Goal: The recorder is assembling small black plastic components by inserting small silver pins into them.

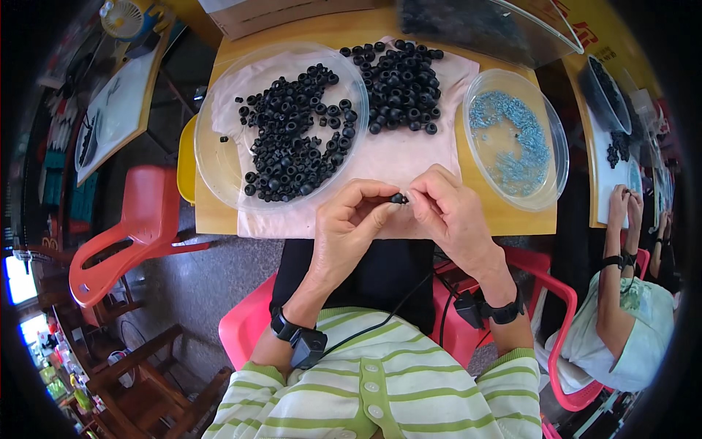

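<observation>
Hands pinching one small black rubber ring above the near edge of the surface.

The left hand (349, 223) and the right hand (447, 212) are meeting fingertip to fingertip, both closing on the black rubber ring (398, 197) held between them over a pale pink cloth (395, 157). A heap of black rings (398, 84) is lying on that cloth, and more are filling the clear round tray (212, 157) on the left. A clear dish of small blue-grey metal parts (515, 143) is sitting to the right on the wooden surface (212, 216).
</observation>
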The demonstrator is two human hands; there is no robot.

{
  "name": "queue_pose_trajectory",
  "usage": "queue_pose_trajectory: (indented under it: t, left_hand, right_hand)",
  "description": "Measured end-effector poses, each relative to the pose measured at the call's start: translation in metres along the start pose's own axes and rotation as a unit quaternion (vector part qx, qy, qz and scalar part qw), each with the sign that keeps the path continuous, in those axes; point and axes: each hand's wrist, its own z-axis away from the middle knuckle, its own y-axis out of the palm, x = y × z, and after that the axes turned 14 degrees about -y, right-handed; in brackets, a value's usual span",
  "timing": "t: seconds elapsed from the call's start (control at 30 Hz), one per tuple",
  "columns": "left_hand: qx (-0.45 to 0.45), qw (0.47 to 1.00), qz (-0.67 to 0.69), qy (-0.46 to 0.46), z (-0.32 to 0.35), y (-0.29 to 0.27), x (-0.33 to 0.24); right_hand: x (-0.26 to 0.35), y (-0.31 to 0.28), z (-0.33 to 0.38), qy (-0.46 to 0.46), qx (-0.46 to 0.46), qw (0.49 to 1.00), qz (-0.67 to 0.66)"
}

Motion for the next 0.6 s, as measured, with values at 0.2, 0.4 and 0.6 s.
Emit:
queue_pose_trajectory:
  t: [0.2, 0.4, 0.6]
  left_hand:
    - [-0.001, 0.997, 0.036, -0.062, -0.0005, -0.0031, -0.0005]
    - [-0.001, 1.0, 0.03, -0.006, -0.0026, -0.0039, 0.0008]
    - [-0.007, 0.999, 0.009, -0.041, -0.0019, -0.0041, -0.0014]
  right_hand:
    - [0.0047, -0.0015, -0.0019, 0.008, -0.014, 1.0, 0.001]
    - [0.0025, 0.0056, -0.006, -0.018, 0.007, 1.0, -0.001]
    - [-0.0009, 0.006, -0.0065, -0.008, -0.02, 0.998, 0.057]
